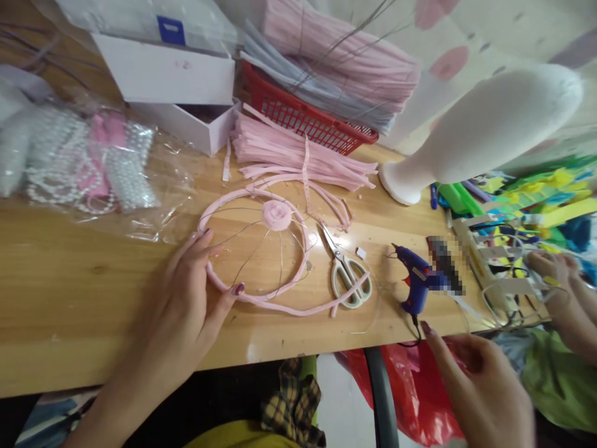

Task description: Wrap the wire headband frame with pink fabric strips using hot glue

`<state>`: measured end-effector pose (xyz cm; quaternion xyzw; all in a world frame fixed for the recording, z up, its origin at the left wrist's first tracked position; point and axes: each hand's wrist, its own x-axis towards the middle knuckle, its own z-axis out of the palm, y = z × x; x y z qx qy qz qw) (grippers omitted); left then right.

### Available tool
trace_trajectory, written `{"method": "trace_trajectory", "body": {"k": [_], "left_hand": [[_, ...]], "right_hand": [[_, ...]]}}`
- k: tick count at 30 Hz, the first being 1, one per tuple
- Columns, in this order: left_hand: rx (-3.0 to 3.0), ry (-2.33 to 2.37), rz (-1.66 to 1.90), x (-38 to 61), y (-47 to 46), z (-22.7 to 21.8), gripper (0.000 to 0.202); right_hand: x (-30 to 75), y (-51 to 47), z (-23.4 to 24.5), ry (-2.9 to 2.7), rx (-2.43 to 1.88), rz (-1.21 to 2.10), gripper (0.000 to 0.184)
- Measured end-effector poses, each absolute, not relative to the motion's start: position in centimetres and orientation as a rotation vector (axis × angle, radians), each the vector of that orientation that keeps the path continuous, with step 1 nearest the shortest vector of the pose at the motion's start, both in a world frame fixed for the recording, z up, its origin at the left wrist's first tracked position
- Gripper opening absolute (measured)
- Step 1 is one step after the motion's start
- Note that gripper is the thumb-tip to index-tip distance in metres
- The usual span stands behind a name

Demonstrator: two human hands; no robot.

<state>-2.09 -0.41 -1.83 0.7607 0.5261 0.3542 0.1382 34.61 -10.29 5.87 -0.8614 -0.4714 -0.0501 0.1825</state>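
My left hand point(191, 298) grips the left rim of a pink hoop point(280, 297) wrapped in fuzzy stem, thumb in front and fingers at the side. Thin wires run like spokes from the hoop to a pink coiled rosette point(277, 215). A loose stem end trails right across the handles of scissors point(342, 264), which lie with their blades towards the hoop. A blue glue gun point(415, 277) rests on the table farther right. Close to its cord, my right hand point(480, 379) hovers at the table edge, thumb stretched out, fingers curled loosely and apart from it, holding nothing visible.
Behind the hoop lies a bundle of pink pipe cleaners point(298, 152) before a red basket point(308, 115). Bagged beads point(93, 158) and white boxes point(168, 74) stand left. A white mannequin head point(485, 130) and a power strip point(485, 274) are right, near another person's hands point(559, 280).
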Motion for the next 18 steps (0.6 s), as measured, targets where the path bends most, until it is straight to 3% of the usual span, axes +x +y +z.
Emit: {"method": "trace_trajectory", "body": {"k": [4, 7, 10, 13, 18], "left_hand": [[2.153, 1.546, 1.001, -2.1, -0.4, -1.5, 0.046], [2.14, 1.575, 1.025, -1.8, -0.6, -1.1, 0.041], [2.171, 1.593, 1.018, -1.6, -0.7, -0.8, 0.04], [2.186, 1.603, 1.015, -1.6, -0.7, -0.7, 0.04], [2.236, 1.609, 1.036, -1.7, -0.6, -0.9, 0.039]], "right_hand": [[28.0, -10.6, 5.9, -1.798, -1.869, -0.039, 0.016], [23.5, -7.3, 3.9, -2.185, -1.672, 0.133, 0.032], [21.9, -4.7, 2.0, -2.267, -1.572, 0.199, 0.006], [22.5, -4.0, 1.4, -2.294, -1.478, 0.215, 0.014], [23.4, -4.1, 1.1, -2.334, -1.461, 0.221, 0.003]]}}
